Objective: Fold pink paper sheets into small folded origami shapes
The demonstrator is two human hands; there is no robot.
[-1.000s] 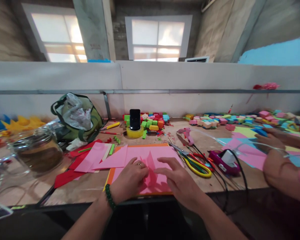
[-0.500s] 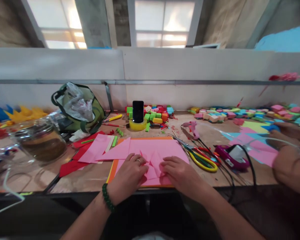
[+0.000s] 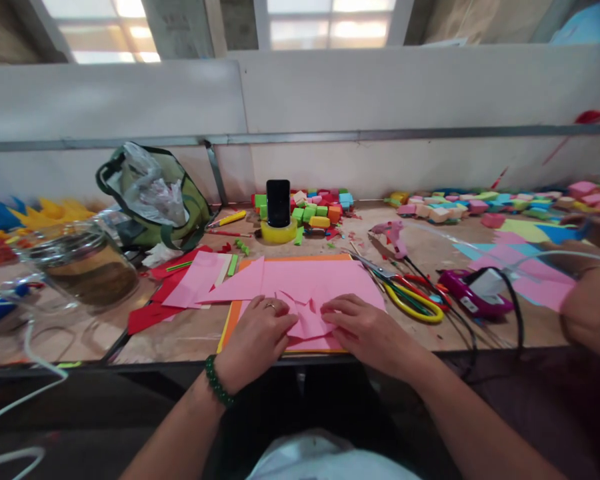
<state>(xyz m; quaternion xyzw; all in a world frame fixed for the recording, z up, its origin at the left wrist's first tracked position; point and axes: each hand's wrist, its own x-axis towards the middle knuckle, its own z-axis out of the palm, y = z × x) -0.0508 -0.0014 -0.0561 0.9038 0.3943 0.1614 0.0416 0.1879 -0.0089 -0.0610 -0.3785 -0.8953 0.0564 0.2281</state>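
Observation:
A piece of folded pink paper (image 3: 307,321) lies between my hands, its upper edge creased and partly raised. My left hand (image 3: 263,333), with a ring and a green bead bracelet at the wrist, grips its left side with fingers bent. On the other side, my right hand (image 3: 367,330) pinches the paper's right edge, fingertips close together. Beneath it are larger pink sheets (image 3: 330,275) over an orange sheet (image 3: 230,325). Yellow-handled scissors (image 3: 414,308) lie just right of the stack. A pink triangle of paper (image 3: 240,280) points left from it.
A phone (image 3: 279,202) stands in a yellow tape roll (image 3: 279,232) before colourful paper blocks (image 3: 313,220). To the left are a glass jar (image 3: 90,277) and green bag (image 3: 193,217). Rightward lie a pink glue gun (image 3: 395,237), a purple device (image 3: 473,303) and a co-worker's arm (image 3: 593,303).
The view has tipped downward, so the table appears higher. The folded pink paper's middle flaps have opened out and lie flatter between my hands, which keep nearly the same place on it.

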